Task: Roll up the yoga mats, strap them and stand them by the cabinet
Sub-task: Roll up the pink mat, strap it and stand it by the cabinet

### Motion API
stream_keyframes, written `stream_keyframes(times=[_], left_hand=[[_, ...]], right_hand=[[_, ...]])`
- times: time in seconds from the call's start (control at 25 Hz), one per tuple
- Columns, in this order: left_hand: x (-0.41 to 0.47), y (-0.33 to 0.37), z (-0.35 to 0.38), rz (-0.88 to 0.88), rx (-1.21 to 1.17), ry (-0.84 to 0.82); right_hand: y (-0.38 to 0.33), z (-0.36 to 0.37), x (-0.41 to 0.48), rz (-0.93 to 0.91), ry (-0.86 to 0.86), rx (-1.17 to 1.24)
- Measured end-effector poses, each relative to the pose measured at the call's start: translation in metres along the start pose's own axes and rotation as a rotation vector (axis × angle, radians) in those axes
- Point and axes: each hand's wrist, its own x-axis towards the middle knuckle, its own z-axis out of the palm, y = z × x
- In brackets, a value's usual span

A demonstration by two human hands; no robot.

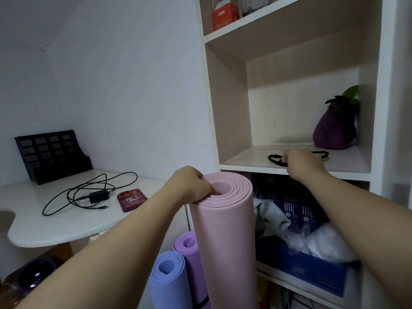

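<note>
Left grip (pixel 191 186) is curling tight over the top rim of the pink mat (pixel 225 241), fingertips tucking into the layers of the roll and holding it upright. Right grip (pixel 301 163) is reaching onto a shelf of the cabinet (pixel 231 108) and pinching the black strap (pixel 275 158) between curled fingers.

The cabinet is filling the right half of the view, white-edged with pale open compartments. The bench (pixel 55 219) is sitting to the left against the wall, white and glossy. The pink mat is standing rolled just in front of the cabinet's left edge, between the bench and the lower compartment. The blue mat (pixel 167 284) and purple mat (pixel 189 248) are standing rolled lower down, touching side by side at the cabinet's foot, the purple one pressing against the pink mat; a dark band is showing low on the purple one.

A blue crate (pixel 312 270) is sitting in the compartment under the strap's shelf, holding cloth and clear plastic bags. A black rack (pixel 51 155) is standing at the back of the bench. An aubergine plush (pixel 336 126) is leaning in the right rear corner of the strap's shelf. A black cable (pixel 89 192) with its charger is lying coiled on the bench, and a red case (pixel 131 199) is lying just right of it. An orange box (pixel 225 15) is standing on the top shelf. The strap is lying near the shelf's front edge, its loops showing on both sides of the right grip
</note>
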Motion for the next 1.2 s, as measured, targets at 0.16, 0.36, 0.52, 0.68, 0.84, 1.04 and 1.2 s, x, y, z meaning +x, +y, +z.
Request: stream_keyframes(times=[0.16,0.36,0.52,0.68,0.84,1.04,1.2], left_hand=[[0.003,-0.004,0.003,-0.006,-0.010,0.004],[0.005,-0.008,-0.002,0.002,-0.009,0.032],[0.004,-0.008,-0.007,0.006,0.006,0.052],[0.003,-0.008,-0.011,-0.002,0.015,0.068],[-0.011,-0.019,-0.024,-0.026,0.027,0.099],[-0.072,-0.069,-0.052,-0.087,0.058,0.203],[-0.153,-0.117,-0.072,-0.178,0.110,0.240]], right_hand=[[-0.003,-0.005,0.006,-0.019,0.021,0.103],[-0.006,0.000,0.013,-0.051,-0.039,0.217],[-0.013,-0.003,0.027,-0.013,-0.118,0.291],[-0.013,-0.016,0.032,-0.105,0.133,0.265],[-0.050,-0.052,0.020,-0.262,0.401,0.392],[-0.143,-0.095,-0.073,-0.608,0.115,0.793],[-0.203,-0.093,-0.184,-0.643,-0.687,1.344]])
